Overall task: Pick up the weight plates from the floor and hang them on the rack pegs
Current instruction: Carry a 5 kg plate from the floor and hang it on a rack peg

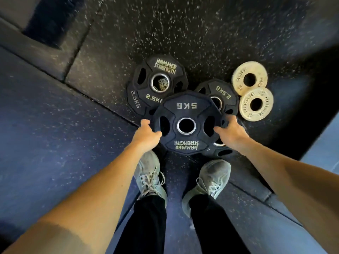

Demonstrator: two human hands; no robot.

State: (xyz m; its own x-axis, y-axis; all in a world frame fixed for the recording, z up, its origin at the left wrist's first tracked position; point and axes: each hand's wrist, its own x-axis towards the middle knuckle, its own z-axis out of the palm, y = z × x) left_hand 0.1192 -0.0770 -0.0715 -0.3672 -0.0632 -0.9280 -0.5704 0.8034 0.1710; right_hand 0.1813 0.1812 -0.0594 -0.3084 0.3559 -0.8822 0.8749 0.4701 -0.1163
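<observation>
Head view: the left hand (146, 133) and the right hand (229, 132) grip opposite edges of the 5 kg plate (186, 123) at frame centre. Black 2.5 kg plates (159, 83) and two pale small plates (253, 90) lie on the floor (201, 33) above and right. No rack visible; judged early stage, nothing hung.

Five black plates (186, 123); two pale small plates (249, 77); two shoes (149, 173)

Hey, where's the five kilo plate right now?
In the head view, the black rubber 5 kg weight plate sits centre frame, gripped at its edges by the left hand and right hand, over black 2.5 kg plates.
</observation>
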